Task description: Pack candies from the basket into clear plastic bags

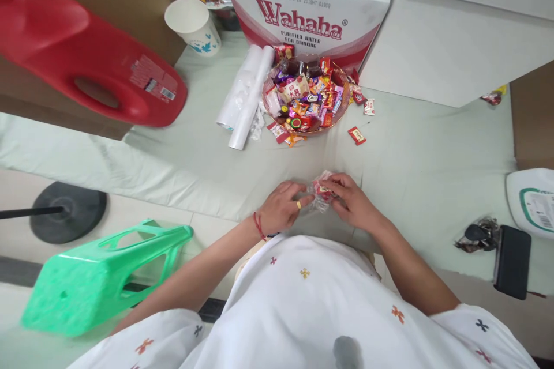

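Observation:
Near the front edge of the covered table, a small clear plastic bag (321, 203) with red-wrapped pieces in it is between my two hands. My right hand (357, 204) grips it from the right, thumb and fingers pressed on the plastic. From the left, the curled thumb and index finger of my left hand (283, 206) are at the bag's crinkled edge; their exact grip is partly hidden. Beyond my hands stands a clear bowl (331, 127) heaped with mixed wrapped candies. Single wrapped candies lie around it, among them a red one (357, 135).
Left of the bowl are white plastic rolls (252, 95) and a paper cup (193, 23). A Wahaha carton (311, 11) stands behind. A red jug (142, 89) is at left, a green stool (82, 282) below. Keys (478, 234) and a phone (513, 262) lie at right.

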